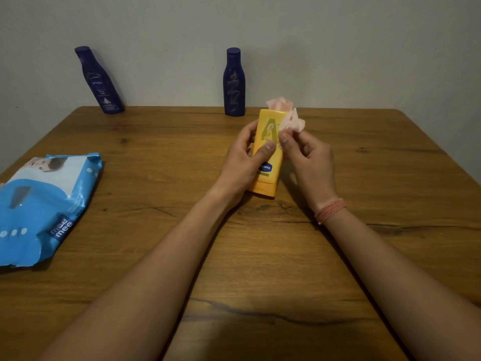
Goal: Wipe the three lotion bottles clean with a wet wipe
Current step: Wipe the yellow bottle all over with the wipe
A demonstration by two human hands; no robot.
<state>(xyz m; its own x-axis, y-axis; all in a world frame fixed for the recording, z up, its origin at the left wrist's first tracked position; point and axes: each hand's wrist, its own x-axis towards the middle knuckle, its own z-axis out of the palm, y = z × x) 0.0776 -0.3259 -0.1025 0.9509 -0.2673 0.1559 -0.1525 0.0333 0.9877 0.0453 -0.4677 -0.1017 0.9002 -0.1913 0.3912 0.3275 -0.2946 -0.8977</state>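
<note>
Left hand (pixel 243 162) around yellow bottle (pixel 268 131)

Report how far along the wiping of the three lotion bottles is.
Done: nothing shows for certain; cleanliness can't be judged. In hand: the left hand grips the yellow bottle while the right hand presses the wet wipe against its far end. Left: possibly the two blue bottles standing by the wall, untouched now. The wipes pack lies at the table's left.
</note>
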